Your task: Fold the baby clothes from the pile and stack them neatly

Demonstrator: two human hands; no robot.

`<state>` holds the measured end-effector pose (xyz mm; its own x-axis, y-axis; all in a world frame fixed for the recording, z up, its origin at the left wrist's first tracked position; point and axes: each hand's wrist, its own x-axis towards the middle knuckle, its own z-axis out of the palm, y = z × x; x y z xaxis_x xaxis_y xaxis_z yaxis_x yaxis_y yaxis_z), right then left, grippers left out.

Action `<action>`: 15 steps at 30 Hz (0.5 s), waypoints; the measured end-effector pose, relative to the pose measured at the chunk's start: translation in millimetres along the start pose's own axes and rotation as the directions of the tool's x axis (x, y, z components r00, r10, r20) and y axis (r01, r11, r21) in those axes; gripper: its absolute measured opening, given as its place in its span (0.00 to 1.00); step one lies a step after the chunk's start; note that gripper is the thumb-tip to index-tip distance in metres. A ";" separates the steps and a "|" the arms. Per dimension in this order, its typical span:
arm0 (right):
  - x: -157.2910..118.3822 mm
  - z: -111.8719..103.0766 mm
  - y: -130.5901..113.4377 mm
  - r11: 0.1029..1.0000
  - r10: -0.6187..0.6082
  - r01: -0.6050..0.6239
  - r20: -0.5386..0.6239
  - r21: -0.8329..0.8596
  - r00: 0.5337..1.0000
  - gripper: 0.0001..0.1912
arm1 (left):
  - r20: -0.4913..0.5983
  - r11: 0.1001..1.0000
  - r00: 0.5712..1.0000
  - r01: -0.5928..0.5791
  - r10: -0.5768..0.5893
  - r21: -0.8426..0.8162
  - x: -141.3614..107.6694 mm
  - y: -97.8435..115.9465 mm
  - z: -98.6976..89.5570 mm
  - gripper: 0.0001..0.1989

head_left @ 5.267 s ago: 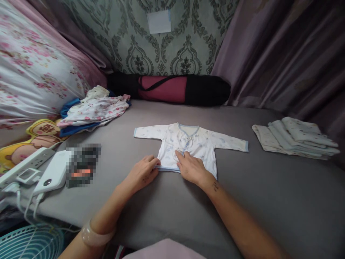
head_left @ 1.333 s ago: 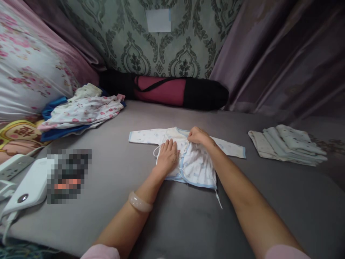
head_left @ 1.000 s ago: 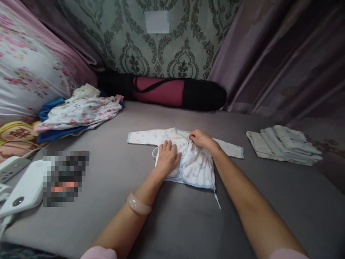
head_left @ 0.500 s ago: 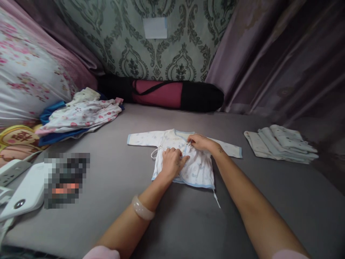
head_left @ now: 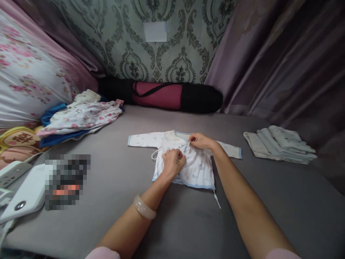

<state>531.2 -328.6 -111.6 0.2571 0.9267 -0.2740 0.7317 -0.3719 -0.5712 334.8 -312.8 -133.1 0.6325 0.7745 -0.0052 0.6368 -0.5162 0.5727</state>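
A small white baby shirt (head_left: 198, 169) with blue edging and a faint print lies front up on the grey sheet, both sleeves spread sideways. My left hand (head_left: 174, 160) rests over the middle of its front, thumb and fingers pinched together; what is between them is too small to make out. Near the neckline, my right hand (head_left: 199, 140) pinches the cloth at the shirt's front edge. One white tie loops out at the left side, and another hangs from the lower right hem.
Folded clothes (head_left: 280, 145) are stacked at the right. A loose clothes pile (head_left: 83, 117), a white power bank (head_left: 29, 192) and a power strip (head_left: 13, 172) are at the left. A black and red long bag (head_left: 159, 95) lies along the patterned wall.
My left hand's thumb has drawn in against its fingers, where it was spread before. My right hand stays at the neckline with only a slight shift.
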 end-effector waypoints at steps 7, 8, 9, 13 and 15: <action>1.8 10.8 -3.3 0.995 0.041 -0.051 -0.116 -0.086 0.992 0.07 | -0.050 0.999 0.998 -0.038 0.038 -0.002 -3.5 3.5 -3.6 0.08; 0.5 13.7 -5.1 0.992 0.052 -0.067 -0.143 -0.105 0.988 0.06 | -0.053 0.999 0.997 -0.047 0.047 0.006 -4.4 3.9 -4.4 0.10; -1.0 17.1 -7.3 0.988 0.064 -0.087 -0.180 -0.125 0.982 0.06 | -0.051 0.998 0.997 -0.058 0.059 0.022 -5.3 4.1 -4.9 0.12; -7.6 32.9 -16.4 0.966 0.113 -0.184 -0.343 -0.184 0.933 0.10 | -0.010 0.984 0.994 -0.104 0.106 0.146 -7.3 2.5 -2.8 0.15; -11.4 36.3 -16.1 0.972 0.073 -0.146 -0.350 -0.186 0.934 0.10 | 0.003 0.970 0.993 -0.119 0.121 0.210 -8.2 0.7 -1.2 0.14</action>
<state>493.6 -335.2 -127.4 0.5144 0.8571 -0.0269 0.7910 -0.4863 -0.3713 329.5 -319.0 -131.7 0.7061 0.7054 0.0614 0.6355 -0.6696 0.3843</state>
